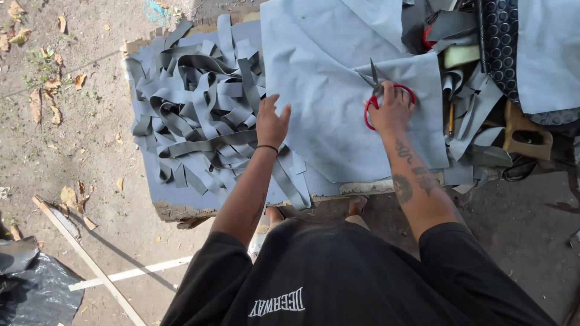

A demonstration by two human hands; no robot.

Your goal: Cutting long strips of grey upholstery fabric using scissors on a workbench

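Right hand (393,110) grips red-handled scissors (379,96) on pale grey sheet (338,115); left hand (272,124) spread flat

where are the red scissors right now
In the head view, right of centre: the red scissors are in the right hand, blades on the grey sheet.

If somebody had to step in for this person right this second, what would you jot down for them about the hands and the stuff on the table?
Left hand: open, pressed flat on the left edge of the grey sheet.
Right hand: fingers through the red-handled scissors, blades pointing away, tips on the sheet.
Done: a big pile of cut grey strips lies left of the sheet on the work board.
Left: the large sheet is mostly whole; more grey pieces sit stacked at the right.
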